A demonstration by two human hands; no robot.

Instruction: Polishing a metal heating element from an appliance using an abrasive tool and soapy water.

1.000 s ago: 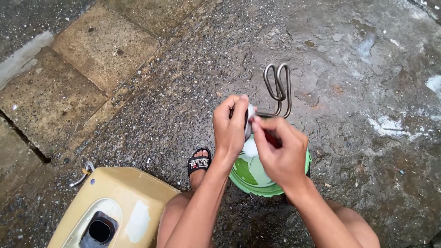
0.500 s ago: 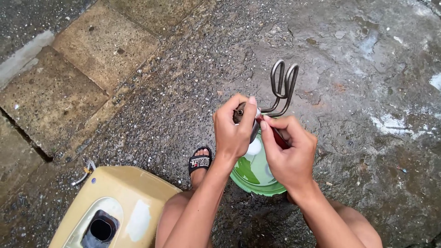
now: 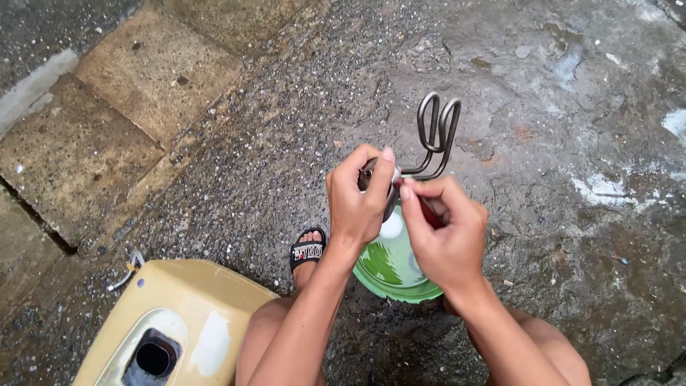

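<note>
Left hand (image 3: pixel 357 204) clamps the base of a looped metal coil (image 3: pixel 436 136); right hand (image 3: pixel 444 232) pinches beside it, above a green bowl (image 3: pixel 389 275) on wet pavement (image 3: pixel 572 143)

You are outdoors, crouched low on the ground of a yard or lane beside a home, not at any bench or table. Under you lies rough, wet concrete (image 3: pixel 572 143) with pale stains and grit, and to your left worn paving slabs (image 3: pixel 93 136) meet it along cracked joints. Your foot sits in a black sandal (image 3: pixel 308 251) on the bare ground. A green plastic bowl (image 3: pixel 389 275) and a yellowish appliance casing (image 3: pixel 179 322) rest straight on the pavement.
</note>
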